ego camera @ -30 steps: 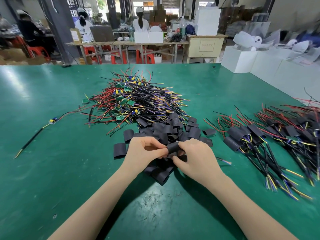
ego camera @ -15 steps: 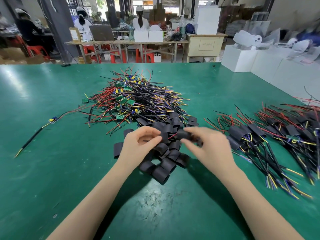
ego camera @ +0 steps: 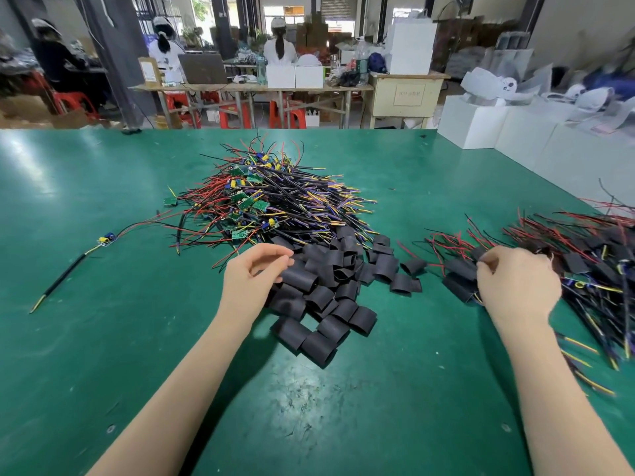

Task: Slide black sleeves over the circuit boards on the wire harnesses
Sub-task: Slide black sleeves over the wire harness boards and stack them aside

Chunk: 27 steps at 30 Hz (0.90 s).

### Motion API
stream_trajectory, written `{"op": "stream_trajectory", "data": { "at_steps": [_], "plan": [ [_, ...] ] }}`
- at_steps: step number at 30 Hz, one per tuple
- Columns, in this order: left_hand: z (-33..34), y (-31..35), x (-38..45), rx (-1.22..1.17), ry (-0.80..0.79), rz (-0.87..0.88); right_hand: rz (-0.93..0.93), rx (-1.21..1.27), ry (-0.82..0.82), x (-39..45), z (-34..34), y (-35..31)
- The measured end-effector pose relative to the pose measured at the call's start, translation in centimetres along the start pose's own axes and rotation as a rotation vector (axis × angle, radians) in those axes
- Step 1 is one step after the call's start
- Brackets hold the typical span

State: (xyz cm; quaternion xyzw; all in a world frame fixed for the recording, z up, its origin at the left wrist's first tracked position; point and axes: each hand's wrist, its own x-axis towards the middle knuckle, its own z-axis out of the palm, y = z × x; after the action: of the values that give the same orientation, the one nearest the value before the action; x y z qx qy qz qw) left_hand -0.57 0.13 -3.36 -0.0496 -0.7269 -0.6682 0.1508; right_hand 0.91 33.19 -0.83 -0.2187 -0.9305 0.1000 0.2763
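1. Sleeves (ego camera: 323, 286) heaped loose mid-desk, directly ahead of the body; probably kept central so either hand reaches one without stretching.
2. Harnesses without sleeves (ego camera: 271, 201) piled just behind the sleeve heap, touching its far edge; green circuit boards (ego camera: 253, 205) exposed among red, black and yellow wires. Supply stacked in line with the sleeves, likely to shorten each pick.
3. Finished harnesses (ego camera: 580, 266) spread at the right edge of the desk (ego camera: 103, 338), boards covered in black; kept apart from the raw pile, presumably to prevent mixing.
4. Left hand (ego camera: 252, 281) hovering at the near-left edge of the sleeve heap; grip relaxed, thumb and fingers loosely curved and apart, nothing held. Positioned, by judgement, for the next sleeve.
5. Right hand (ego camera: 515, 286) over the near end of the finished pile; fingers curled inward beside a sleeved harness (ego camera: 462, 273). Grip mostly hidden behind the knuckles: cannot tell whether pinching or already let go. Placement suggests a drop-off of a done piece.
6. Single stray harness (ego camera: 82, 255) lying well to the left, apart from both piles, board bare.
7. Stage judged: between cycles; large bare pile left, so much work ahead.
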Motion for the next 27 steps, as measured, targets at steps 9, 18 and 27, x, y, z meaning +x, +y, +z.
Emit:
{"op": "stream_trajectory", "data": {
  "at_steps": [9,18,27],
  "plan": [
    [-1.3,-0.5,0.9,0.179,0.202,0.061,-0.486,0.181,-0.245,-2.9,2.1,-4.4],
    [-1.6,-0.6,4.9,0.674,0.101,0.191,-0.486,0.163,-0.422,-3.4,2.3,-4.8],
    [-0.3,-0.6,11.8,1.555,-0.38,0.306,-0.541,0.293,-0.451,-4.3,2.0,-5.7]
  ]
}}
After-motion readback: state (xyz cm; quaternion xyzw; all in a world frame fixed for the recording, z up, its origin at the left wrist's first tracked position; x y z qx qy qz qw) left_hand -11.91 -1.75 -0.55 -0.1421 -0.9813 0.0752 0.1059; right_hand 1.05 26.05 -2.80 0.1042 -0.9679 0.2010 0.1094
